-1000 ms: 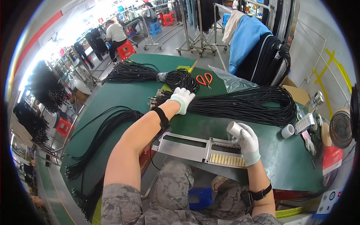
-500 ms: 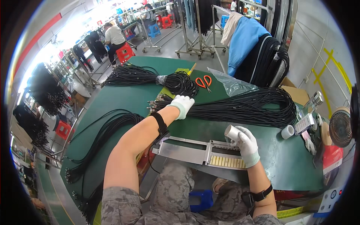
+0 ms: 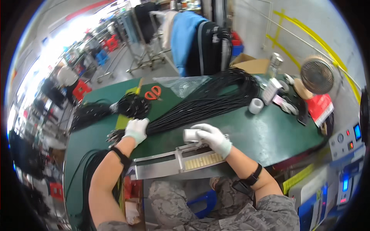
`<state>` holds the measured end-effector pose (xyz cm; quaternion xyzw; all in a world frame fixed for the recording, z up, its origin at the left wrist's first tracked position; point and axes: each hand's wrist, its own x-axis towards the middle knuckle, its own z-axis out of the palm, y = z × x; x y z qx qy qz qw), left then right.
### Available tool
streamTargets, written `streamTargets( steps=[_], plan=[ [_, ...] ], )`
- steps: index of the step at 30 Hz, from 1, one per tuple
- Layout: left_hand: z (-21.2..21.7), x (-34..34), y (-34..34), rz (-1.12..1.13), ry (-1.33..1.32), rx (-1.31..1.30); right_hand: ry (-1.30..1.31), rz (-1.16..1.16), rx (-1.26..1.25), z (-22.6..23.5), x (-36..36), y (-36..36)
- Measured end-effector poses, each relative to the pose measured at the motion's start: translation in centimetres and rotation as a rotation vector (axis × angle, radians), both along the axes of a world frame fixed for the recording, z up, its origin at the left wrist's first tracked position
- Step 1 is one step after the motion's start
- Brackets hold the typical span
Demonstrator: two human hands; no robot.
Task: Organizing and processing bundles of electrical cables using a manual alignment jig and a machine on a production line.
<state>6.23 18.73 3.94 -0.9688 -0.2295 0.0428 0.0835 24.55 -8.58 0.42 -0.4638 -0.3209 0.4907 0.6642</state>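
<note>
My left hand (image 3: 136, 131), in a white glove, closes around a long bundle of black cables (image 3: 200, 111) just beside its connector ends (image 3: 115, 135). The bundle runs off to the right and loops back at its far end. Gripped in my gloved right hand (image 3: 214, 138) is a small white roll (image 3: 190, 135), held above the table between the bundle and a metal frame. That frame (image 3: 156, 166) lies at the near table edge, with a row of pale yellow blocks (image 3: 203, 161) in its right part. My right fingertips are partly hidden by the roll.
Beyond my left hand lie a tied black cable coil (image 3: 133, 106) and orange-handled snips (image 3: 153, 93). Clear plastic (image 3: 183, 85) lies at the far edge. More cables (image 3: 94, 169) are at the left. Another white roll (image 3: 255, 106), a bottle (image 3: 274, 65) and a fan (image 3: 317, 75) stand right.
My view has turned to the right. My right hand has brought the white roll leftward, closer to my left hand. My left hand stays on the cable bundle.
</note>
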Motion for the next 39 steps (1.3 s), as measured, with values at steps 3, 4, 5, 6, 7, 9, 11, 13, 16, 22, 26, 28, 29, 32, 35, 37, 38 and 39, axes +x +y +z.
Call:
streamTargets(
  steps=[3, 4, 5, 6, 7, 9, 11, 13, 16, 22, 26, 28, 29, 32, 35, 37, 38, 39],
  plan=[
    [2.5, -1.8, 1.2, -0.006, 0.003, 0.058, 0.023, -0.012, 0.023, -1.0, -0.1, 0.4],
    [3.5, -2.7, 2.0, -0.015, -0.01, 0.089, 0.031, -0.041, 0.02, -0.7, -0.2, 0.2],
    [4.2, -3.6, 3.0, 0.009, -0.014, 0.119, -0.002, -0.031, 0.0, -0.4, -0.2, 0.1],
    [4.7, -4.9, 4.3, 0.045, -0.016, 0.154, -0.033, -0.01, -0.015, 0.2, -0.4, 0.3],
    [5.0, -6.6, 6.0, 0.037, -0.006, 0.162, -0.065, 0.02, -0.023, 0.5, -0.6, 0.4],
    [6.0, -8.9, 7.6, 0.193, 0.114, 0.15, -0.038, 0.006, -0.008, 0.1, -0.7, 0.4],
    [6.4, -9.3, 7.3, 0.145, 0.121, 0.228, -0.006, -0.003, 0.006, -0.3, -0.6, 0.7],
    [6.7, -9.0, 5.2, 0.039, 0.127, 0.354, 0.016, -0.005, 0.001, -0.4, -0.4, 0.7],
    [7.9, -4.8, 3.0, -0.1, -0.106, 0.047, 0.061, -0.018, -0.021, -0.2, -0.1, 0.1],
    [4.7, 5.9, -1.1, -0.408, -0.302, -0.316, -0.166, -0.068, -0.235, 1.9, 2.6, -3.9],
    [0.6, 11.9, -2.2, -0.383, -0.312, -0.268, -0.299, -0.174, -0.367, 1.6, 5.8, -7.0],
    [-0.9, 14.7, -2.2, -0.353, -0.34, -0.228, -0.284, -0.029, -0.49, 1.7, 6.7, -7.9],
    [-1.8, 16.0, -2.3, -0.33, -0.35, -0.195, -0.268, 0.04, -0.556, 1.6, 6.8, -8.3],
    [-3.2, 18.5, -2.8, -0.27, -0.371, -0.186, -0.339, 0.036, -0.536, 2.1, 6.0, -8.5],
    [-4.3, 19.2, -2.8, -0.192, -0.373, -0.245, -0.371, 0.107, -0.542, 2.7, 5.0, -9.0],
    [-4.9, 18.8, -2.8, -0.208, -0.435, -0.179, -0.386, 0.246, -0.565, 2.6, 4.6, -9.1],
    [-5.0, 18.6, -2.7, -0.217, -0.467, -0.145, -0.384, 0.247, -0.565, 2.1, 4.5, -9.1],
    [-4.6, 18.5, -2.8, -0.214, -0.462, -0.143, -0.404, 0.257, -0.538, 1.5, 4.5, -9.4]
  ],
)
